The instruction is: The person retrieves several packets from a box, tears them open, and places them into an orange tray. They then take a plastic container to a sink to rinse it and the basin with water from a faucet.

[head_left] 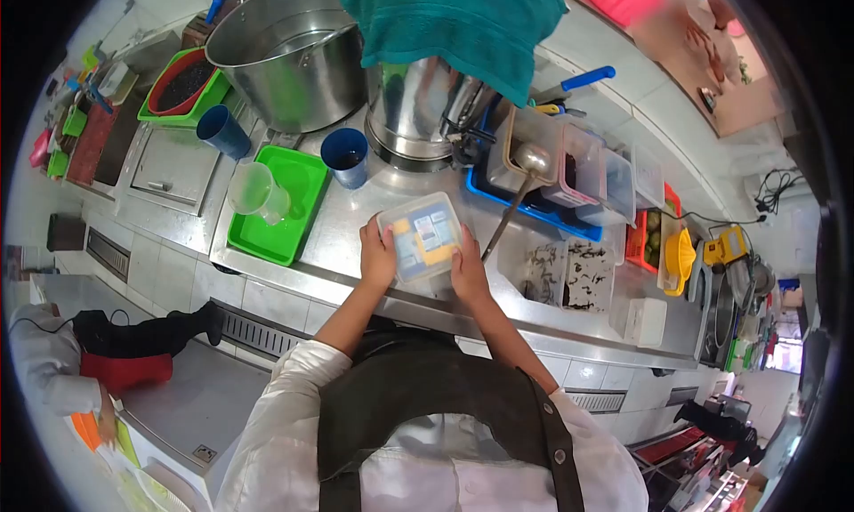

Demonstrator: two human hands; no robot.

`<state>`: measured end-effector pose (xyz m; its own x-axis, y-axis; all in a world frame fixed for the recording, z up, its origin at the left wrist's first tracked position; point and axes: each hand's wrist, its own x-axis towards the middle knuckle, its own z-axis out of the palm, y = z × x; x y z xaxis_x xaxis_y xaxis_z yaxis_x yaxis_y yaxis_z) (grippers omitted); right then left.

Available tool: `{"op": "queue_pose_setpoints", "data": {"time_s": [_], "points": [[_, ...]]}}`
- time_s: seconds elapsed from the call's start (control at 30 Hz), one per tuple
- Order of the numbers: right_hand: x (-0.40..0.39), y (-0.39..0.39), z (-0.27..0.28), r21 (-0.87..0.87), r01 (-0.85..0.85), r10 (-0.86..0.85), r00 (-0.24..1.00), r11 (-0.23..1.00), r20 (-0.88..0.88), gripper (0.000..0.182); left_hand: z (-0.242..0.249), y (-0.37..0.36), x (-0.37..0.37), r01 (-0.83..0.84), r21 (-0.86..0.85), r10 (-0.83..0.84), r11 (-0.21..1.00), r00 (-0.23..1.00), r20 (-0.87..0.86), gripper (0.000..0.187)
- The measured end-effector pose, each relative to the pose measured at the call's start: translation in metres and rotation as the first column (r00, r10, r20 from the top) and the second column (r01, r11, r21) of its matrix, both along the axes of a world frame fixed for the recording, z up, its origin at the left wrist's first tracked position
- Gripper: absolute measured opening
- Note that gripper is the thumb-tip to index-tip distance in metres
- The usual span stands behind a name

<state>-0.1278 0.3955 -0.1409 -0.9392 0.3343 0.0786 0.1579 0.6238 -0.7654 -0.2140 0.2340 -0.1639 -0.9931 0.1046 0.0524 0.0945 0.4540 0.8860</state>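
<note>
A square clear plastic container with a pale lid, showing blue and yellow things inside, is held above the steel counter's front edge. My left hand grips its left side, and my right hand grips its right side. Just right of it, a long-handled ladle leans with its bowl on the plastic bins. A blue cup stands behind the container. To the left, a green tray carries a clear plastic jug.
Behind stand a large steel pot and a steel vessel under a teal towel. A second blue cup is at left. Bins and a yellow juicer are at right. Another person is at lower left.
</note>
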Motion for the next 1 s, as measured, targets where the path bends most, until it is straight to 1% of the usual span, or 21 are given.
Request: {"op": "queue_pose_setpoints", "data": {"time_s": [0.03, 0.07, 0.1, 0.17, 0.2, 0.27, 0.3, 0.37, 0.43, 0.5, 0.57, 0.6, 0.63, 0.7, 0.77, 0.8, 0.83, 0.9, 0.93, 0.97, 1.0], "points": [[-0.001, 0.006, -0.009, -0.001, -0.027, 0.027, 1.000, 1.000, -0.012, 0.046, -0.019, -0.001, -0.001, -0.017, -0.006, 0.018, 1.000, 0.996, 0.083, 0.032], [-0.001, 0.018, -0.036, -0.375, 0.069, 0.006, 0.981, 0.924, 0.194, 0.043, -0.027, -0.001, -0.004, -0.037, -0.012, 0.038, 0.999, 0.987, 0.157, 0.033], [-0.002, 0.018, -0.026, -0.375, 0.065, 0.003, 0.984, 0.925, 0.177, 0.043, -0.022, 0.002, -0.003, -0.034, -0.010, 0.035, 0.999, 0.989, 0.141, 0.033], [-0.002, 0.012, 0.006, -0.659, 0.214, 0.018, 0.945, 0.721, 0.326, 0.039, -0.009, 0.006, 0.004, -0.123, -0.120, 0.133, 0.985, 0.988, 0.075, 0.039], [0.000, 0.008, 0.003, -0.630, 0.220, -0.043, 0.958, 0.744, 0.284, 0.031, -0.017, 0.005, 0.005, -0.120, -0.118, 0.127, 0.986, 0.990, 0.060, 0.039], [0.016, 0.006, -0.011, -0.670, 0.127, 0.002, 0.982, 0.731, 0.188, 0.030, -0.045, 0.002, 0.007, -0.140, 0.248, 0.103, 0.959, 0.982, 0.155, 0.044], [0.022, 0.008, -0.015, -0.697, 0.033, 0.053, 0.993, 0.716, 0.102, 0.028, -0.017, 0.005, 0.017, -0.221, 0.371, 0.112, 0.902, 0.949, 0.294, 0.046], [0.039, 0.004, 0.004, -0.710, 0.040, 0.016, 0.997, 0.703, 0.073, 0.029, 0.012, 0.002, 0.037, -0.269, 0.428, 0.027, 0.863, 0.870, 0.492, 0.049], [0.060, 0.005, 0.035, -0.716, 0.069, -0.052, 0.998, 0.694, 0.046, 0.030, 0.052, 0.003, 0.057, -0.244, 0.357, 0.034, 0.902, 0.863, 0.504, 0.051], [0.080, 0.025, 0.073, -0.872, -0.024, 0.024, 1.000, 0.489, -0.014, 0.036, 0.079, 0.017, 0.074, -0.316, 0.551, -0.043, 0.772, 0.840, 0.541, 0.053], [0.097, 0.057, 0.122, -0.755, -0.111, 0.018, 0.991, 0.646, -0.130, 0.038, 0.108, 0.038, 0.085, -0.216, 0.632, -0.204, 0.744, 0.828, 0.523, 0.044], [0.109, 0.076, 0.156, -0.821, -0.039, 0.038, 0.999, 0.570, -0.021, 0.039, 0.130, 0.060, 0.092, -0.139, 0.696, -0.301, 0.704, 0.830, 0.470, 0.044], [0.114, 0.093, 0.157, -0.851, -0.122, 0.011, 0.991, 0.511, -0.135, 0.041, 0.155, 0.082, 0.098, -0.076, 0.751, -0.378, 0.656, 0.828, 0.414, 0.043], [0.131, 0.126, 0.172, -0.898, -0.062, -0.152, 0.978, 0.437, -0.141, 0.042, 0.187, 0.126, 0.101, 0.011, 0.744, -0.440, 0.668, 0.812, 0.383, 0.042], [0.140, 0.167, 0.175, -0.935, -0.044, -0.314, 0.935, 0.353, -0.163, 0.039, 0.206, 0.169, 0.100, 0.209, 0.677, -0.526, 0.706, 0.795, 0.303, 0.041], [0.149, 0.186, 0.186, -0.964, -0.040, -0.367, 0.920, 0.264, -0.138, 0.038, 0.217, 0.192, 0.103, 0.209, 0.672, -0.539, 0.710, 0.777, 0.327, 0.045], [0.157, 0.204, 0.192, -0.964, -0.044, -0.397, 0.906, 0.261, -0.149, 0.038, 0.224, 0.210, 0.104, 0.241, 0.666, -0.562, 0.706, 0.763, 0.319, 0.045], [0.178, 0.235, 0.197, -0.962, 0.006, -0.427, 0.897, 0.272, -0.115, 0.040, 0.231, 0.246, 0.109, 0.195, 0.830, -0.810, 0.523, 0.417, 0.412, 0.049], [0.188, 0.249, 0.194, -0.940, 0.008, -0.432, 0.890, 0.342, -0.150, 0.037, 0.233, 0.263, 0.118, 0.170, 0.825, -0.802, 0.539, 0.404, 0.441, 0.050], [0.201, 0.265, 0.194, -0.942, 0.012, -0.456, 0.877, 0.337, -0.152, 0.037, 0.230, 0.277, 0.125, 0.188, 0.821, -0.810, 0.539, 0.385, 0.443, 0.050], [0.218, 0.285, 0.196, -0.868, 0.054, -0.391, 0.905, 0.494, -0.166, 0.034, 0.223, 0.288, 0.130, 0.202, 0.814, -0.809, 0.545, 0.382, 0.447, 0.051]]}}
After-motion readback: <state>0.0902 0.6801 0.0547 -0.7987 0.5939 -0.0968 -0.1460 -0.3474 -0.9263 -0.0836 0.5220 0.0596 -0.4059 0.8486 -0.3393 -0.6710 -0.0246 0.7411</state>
